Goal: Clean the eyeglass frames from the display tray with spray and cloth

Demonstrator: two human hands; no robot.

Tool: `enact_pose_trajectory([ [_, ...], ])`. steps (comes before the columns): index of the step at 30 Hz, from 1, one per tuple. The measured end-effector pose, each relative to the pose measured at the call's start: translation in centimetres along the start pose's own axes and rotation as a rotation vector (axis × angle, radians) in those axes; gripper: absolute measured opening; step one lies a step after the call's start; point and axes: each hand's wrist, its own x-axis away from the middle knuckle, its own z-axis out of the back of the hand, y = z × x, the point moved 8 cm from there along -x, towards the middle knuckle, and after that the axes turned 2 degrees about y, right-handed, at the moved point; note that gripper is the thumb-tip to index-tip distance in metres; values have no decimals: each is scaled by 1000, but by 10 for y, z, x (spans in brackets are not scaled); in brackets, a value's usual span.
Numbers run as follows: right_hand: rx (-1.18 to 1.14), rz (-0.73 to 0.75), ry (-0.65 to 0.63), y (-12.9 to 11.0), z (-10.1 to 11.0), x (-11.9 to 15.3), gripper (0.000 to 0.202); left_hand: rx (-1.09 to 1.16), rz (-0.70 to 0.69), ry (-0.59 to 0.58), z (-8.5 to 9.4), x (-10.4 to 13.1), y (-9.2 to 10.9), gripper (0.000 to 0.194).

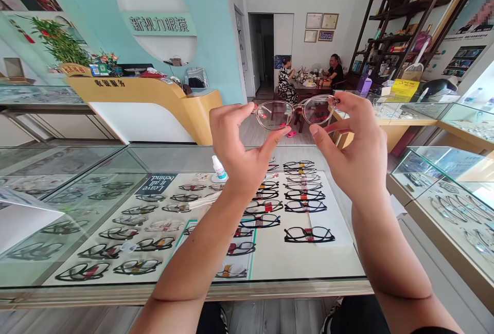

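A pair of eyeglasses [275,116] with round, thin, pinkish clear frames is held up level above the glass counter. My left hand [241,136] pinches its left side between thumb and fingers. On the other side, my right hand [349,141] grips the right rim and hinge, its thumb below the lens. Printed marks show on both lenses; the temples are mostly hidden. Beneath my hands, rows of eyeglasses [309,234] lie inside the display case [341,257]. A small white bottle [218,168] stands on the counter beyond my left wrist.
Another glass case [455,190] stands on the right, and a curved wooden reception desk [154,97] at the back left. Two people sit at a dark table [304,89] in the back. Dark shelves [401,20] line the right wall.
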Motion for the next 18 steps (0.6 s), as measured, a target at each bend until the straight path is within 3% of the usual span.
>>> enact_pose_trajectory([
  [11,13,-18,-29,4,-10,1,53,-15,-8,12,6,-1,1,82],
  [18,-7,-52,-45,2,-8,1,53,63,18,-40,3,0,-5,83],
])
